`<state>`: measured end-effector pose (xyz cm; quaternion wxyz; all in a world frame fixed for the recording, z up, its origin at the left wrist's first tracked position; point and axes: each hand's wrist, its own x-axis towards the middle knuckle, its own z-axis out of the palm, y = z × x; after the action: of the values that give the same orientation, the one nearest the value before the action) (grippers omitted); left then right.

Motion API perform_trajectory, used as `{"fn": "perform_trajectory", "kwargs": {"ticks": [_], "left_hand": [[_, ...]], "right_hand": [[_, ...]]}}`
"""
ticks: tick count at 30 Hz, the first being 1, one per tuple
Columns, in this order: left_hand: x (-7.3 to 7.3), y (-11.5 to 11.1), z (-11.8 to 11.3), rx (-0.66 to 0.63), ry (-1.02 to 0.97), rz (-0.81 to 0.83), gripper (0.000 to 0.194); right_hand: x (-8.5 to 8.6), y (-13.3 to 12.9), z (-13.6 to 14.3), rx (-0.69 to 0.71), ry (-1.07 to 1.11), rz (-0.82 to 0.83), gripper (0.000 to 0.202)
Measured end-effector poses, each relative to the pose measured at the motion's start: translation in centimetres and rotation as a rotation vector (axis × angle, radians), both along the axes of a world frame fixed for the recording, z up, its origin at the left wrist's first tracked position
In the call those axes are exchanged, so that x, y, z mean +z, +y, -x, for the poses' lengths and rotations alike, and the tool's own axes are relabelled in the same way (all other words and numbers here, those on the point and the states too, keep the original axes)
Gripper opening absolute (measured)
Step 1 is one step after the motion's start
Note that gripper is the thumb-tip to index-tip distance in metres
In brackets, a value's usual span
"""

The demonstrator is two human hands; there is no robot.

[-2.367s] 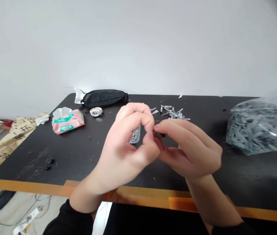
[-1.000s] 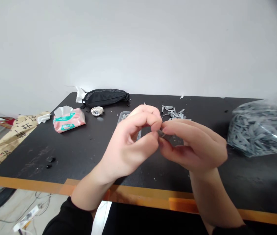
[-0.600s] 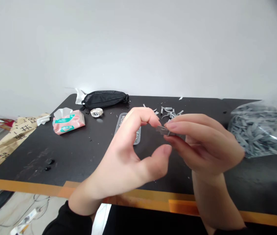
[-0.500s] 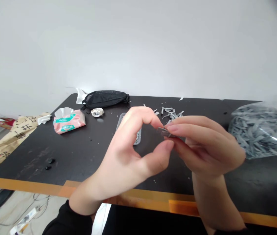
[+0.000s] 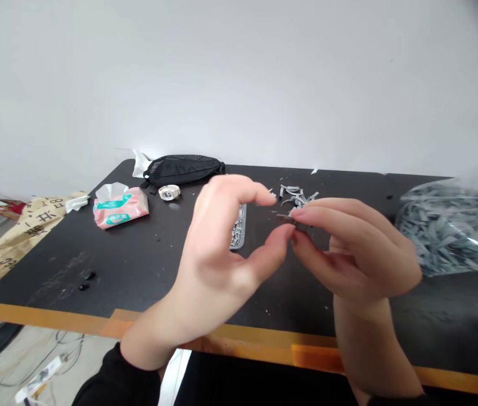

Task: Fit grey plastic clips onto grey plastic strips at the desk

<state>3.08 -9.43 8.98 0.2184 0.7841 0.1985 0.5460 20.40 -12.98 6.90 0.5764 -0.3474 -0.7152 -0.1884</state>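
Observation:
Above the black table (image 5: 137, 270), my right hand (image 5: 357, 245) pinches a small thin grey piece (image 5: 286, 216) between thumb and fingers. My left hand (image 5: 226, 254) is curved with index finger and thumb apart, the thumb tip touching or very near the right fingertips and the piece. Partly hidden behind my left hand is a clear plastic box (image 5: 239, 228) with small metallic-looking parts. Loose grey strips (image 5: 296, 194) lie on the table beyond my hands. At the right is a clear bag of many grey strips (image 5: 454, 228).
A pink tissue pack (image 5: 121, 208), a white watch (image 5: 169, 193) and a black mesh pouch (image 5: 186, 169) are at the back left. Two small black items (image 5: 87, 281) lie near the left. Orange tape (image 5: 53, 318) covers the front edge. A white wall stands behind.
My left index finger has lifted off the grey piece, widening the gap to the thumb. The piece has turned slightly in my right fingers. More of the clear box's contents show.

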Motion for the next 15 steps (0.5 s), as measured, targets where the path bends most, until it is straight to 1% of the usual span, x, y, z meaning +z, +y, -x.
{"fn": "perform_trajectory", "kwargs": {"ticks": [3,5,9,12,15], "left_hand": [[-0.08,-0.23,-0.1,0.108,0.007,-0.032,0.016],[-0.03,-0.25,-0.07,0.12,0.035,-0.008,0.011],[0.11,-0.01,0.11,0.018,0.031,0.08,0.006],[0.24,0.08,0.22,-0.053,0.054,0.137,0.009],[0.38,-0.02,0.23,-0.084,0.066,0.149,0.012]], "right_hand": [[-0.1,0.05,0.07,-0.005,0.005,-0.028,0.032],[-0.17,0.06,0.11,0.011,0.012,-0.048,0.031],[-0.21,0.08,0.12,0.017,0.012,-0.042,0.031],[-0.2,0.16,0.05,0.04,0.002,-0.045,0.03],[-0.3,0.21,-0.03,0.038,-0.02,-0.045,0.029]]}}
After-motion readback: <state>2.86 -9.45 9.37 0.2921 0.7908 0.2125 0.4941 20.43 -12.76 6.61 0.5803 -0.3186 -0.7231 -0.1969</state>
